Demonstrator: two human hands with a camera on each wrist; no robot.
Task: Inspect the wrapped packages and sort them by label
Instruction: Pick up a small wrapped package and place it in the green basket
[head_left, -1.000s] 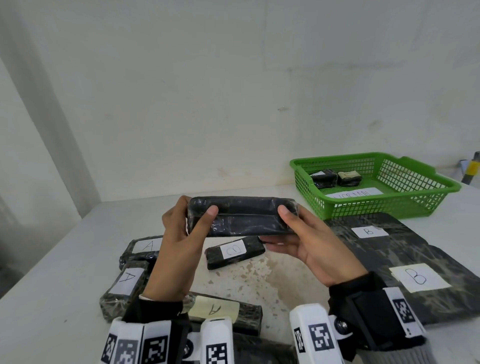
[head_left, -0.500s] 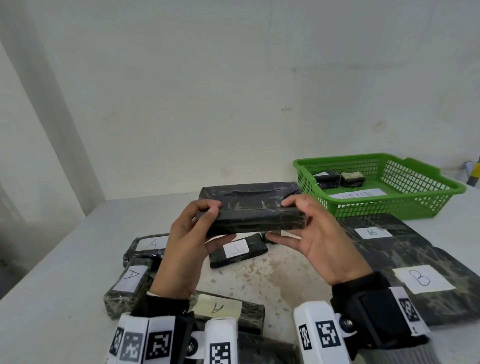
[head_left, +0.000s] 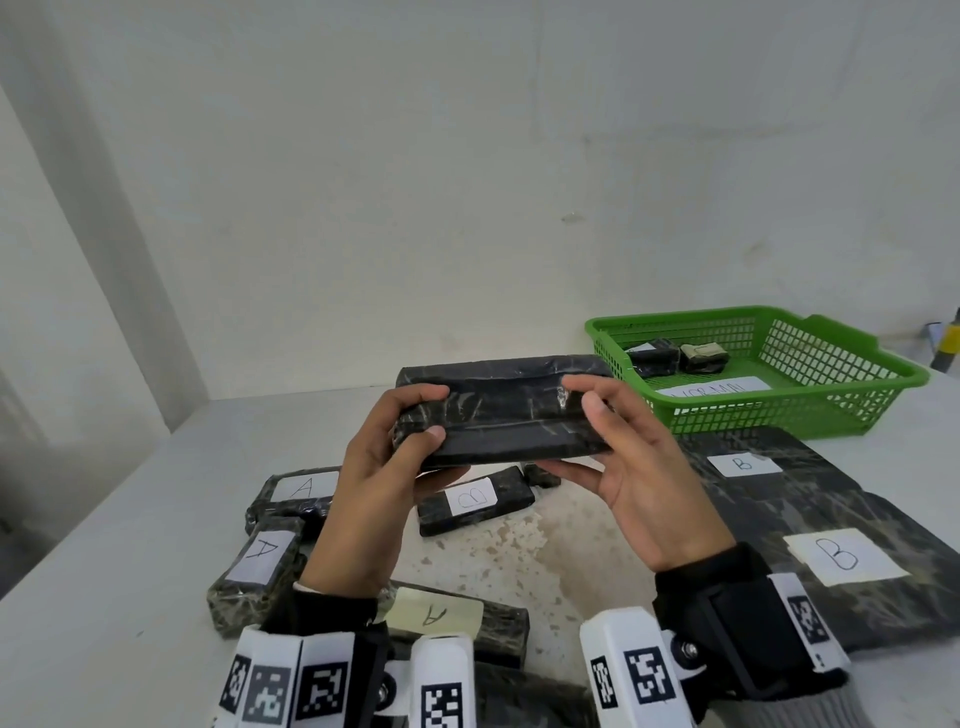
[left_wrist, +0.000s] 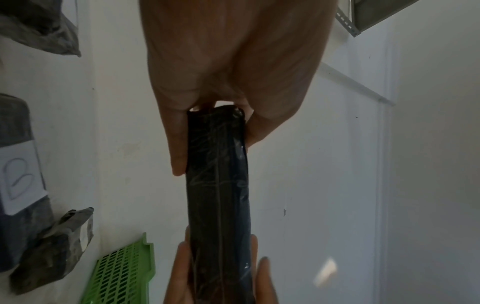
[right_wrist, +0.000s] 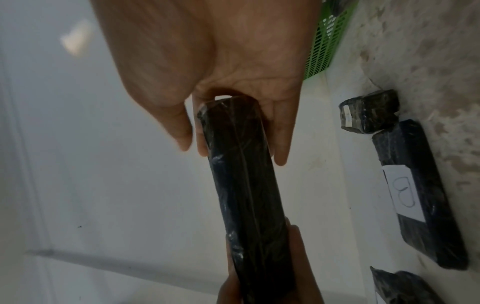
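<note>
left hand (head_left: 387, 486) has its fingers curled round the left end of a black wrapped package (head_left: 501, 415), thumb on the near face, and the right hand (head_left: 631, 465) pinches the other end the same way, thumb on top and fingers underneath. so the package spans straight between both hands, lifted off the counter (head_left: 130, 545) and tilted toward the face. my guess is that's just to hunt for the label, since no label shows on the sides i can see in any view.

taking that held package as the landmark: right under it lies a small package marked b (head_left: 475, 500). below and to its left are three packages marked a (head_left: 262, 564), bunched together, looks like the a pile. below and to its right are big flat dark parcels with b labels (head_left: 844, 556), so probably the b side. behind it to the right sits a green basket (head_left: 883, 384) with two little wrapped bundles inside and a paper slip i can't read.

until a letter turns up i'd say it can't go either way.
</note>
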